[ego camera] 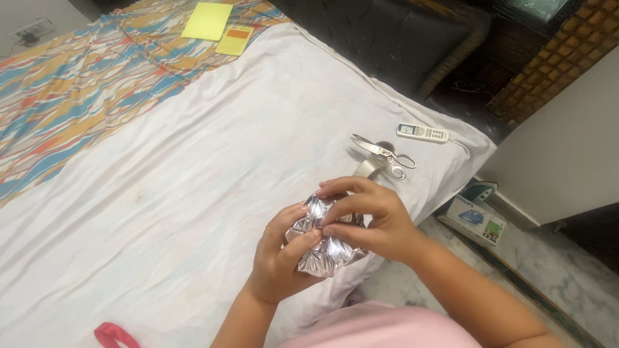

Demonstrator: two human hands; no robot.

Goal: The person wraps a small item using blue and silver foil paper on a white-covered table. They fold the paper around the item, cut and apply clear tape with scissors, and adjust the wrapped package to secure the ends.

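Head view, looking down: I have the silver foil-wrapped bundle [327, 243] held up over the near edge of the bed, above the white sheet [193, 193], between both hands. My left hand [278, 261] cups it from below and behind, fingers curled shut around the crinkled foil, thumb pressed on top. My right hand [371, 219] closes over the upper side, fingertips pinching a fold down against the bundle. Judging by how it looks, the wrapping is mostly on: foil covers every side I can see (the underside is hidden by my palm), and what seems left is pressing the loose creases flat. The scissors [385, 153] and tape roll [369, 169] lie untouched just beyond, near a remote [422, 133].
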